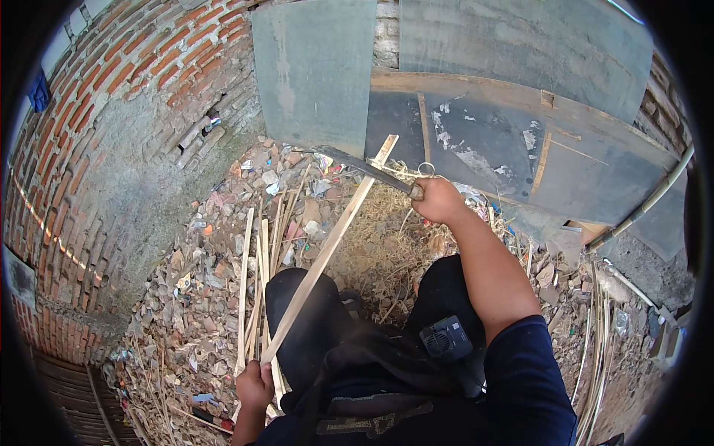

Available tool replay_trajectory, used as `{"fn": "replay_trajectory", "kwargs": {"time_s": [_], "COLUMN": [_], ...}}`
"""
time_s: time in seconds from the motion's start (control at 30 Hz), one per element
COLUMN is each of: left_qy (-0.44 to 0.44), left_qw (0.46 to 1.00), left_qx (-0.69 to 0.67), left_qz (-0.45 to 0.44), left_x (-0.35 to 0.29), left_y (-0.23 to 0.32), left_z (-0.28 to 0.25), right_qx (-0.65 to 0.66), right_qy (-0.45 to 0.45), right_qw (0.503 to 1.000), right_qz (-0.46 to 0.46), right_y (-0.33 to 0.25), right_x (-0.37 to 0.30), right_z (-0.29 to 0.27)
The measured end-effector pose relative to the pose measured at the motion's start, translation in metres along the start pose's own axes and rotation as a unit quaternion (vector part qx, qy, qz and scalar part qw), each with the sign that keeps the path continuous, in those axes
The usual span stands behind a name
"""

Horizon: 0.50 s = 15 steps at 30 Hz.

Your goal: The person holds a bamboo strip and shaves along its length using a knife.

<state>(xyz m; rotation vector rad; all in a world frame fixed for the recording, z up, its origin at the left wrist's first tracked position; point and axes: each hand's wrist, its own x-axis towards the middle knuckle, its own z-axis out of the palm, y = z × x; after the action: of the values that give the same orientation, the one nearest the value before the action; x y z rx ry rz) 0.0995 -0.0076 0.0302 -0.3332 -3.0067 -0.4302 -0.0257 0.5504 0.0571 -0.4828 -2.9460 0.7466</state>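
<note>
My right hand (439,199) is closed round the handle of a machete (353,163), whose dark blade points left. The blade crosses the upper part of a long, pale, flat strip of wood or bamboo (320,269); whether it has cut in, I cannot tell. Low on the left, my left hand (254,386) grips the strip's near end. From there the strip slants up and away to the right, passing over my left knee (294,293). Fine pale shavings (383,241) cover the ground beneath the blade.
Several thin strips (247,290) lie beside my left leg, and a bundle of long ones (595,349) at the right. Rubble (201,297) covers the ground. Ahead stand grey panels (312,82); a brick wall (111,126) rises at left. A dark boxy device (446,338) rests by my right thigh.
</note>
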Motion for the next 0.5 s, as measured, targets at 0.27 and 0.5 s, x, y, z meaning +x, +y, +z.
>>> {"fn": "replay_trajectory", "kwargs": {"time_s": [0.27,0.5], "left_qy": [0.003,0.013], "left_qw": [1.0,1.0], "left_qx": [0.026,0.001], "left_qz": [0.014,0.026], "left_x": [0.0,-0.015], "left_y": [0.006,-0.011], "left_z": [-0.007,0.011], "right_qx": [-0.126,-0.093], "right_qy": [-0.129,-0.042], "right_qw": [0.973,0.992], "right_qz": [-0.145,-0.072], "right_y": [-0.051,-0.01], "right_x": [-0.017,-0.001], "right_z": [-0.001,-0.011]}}
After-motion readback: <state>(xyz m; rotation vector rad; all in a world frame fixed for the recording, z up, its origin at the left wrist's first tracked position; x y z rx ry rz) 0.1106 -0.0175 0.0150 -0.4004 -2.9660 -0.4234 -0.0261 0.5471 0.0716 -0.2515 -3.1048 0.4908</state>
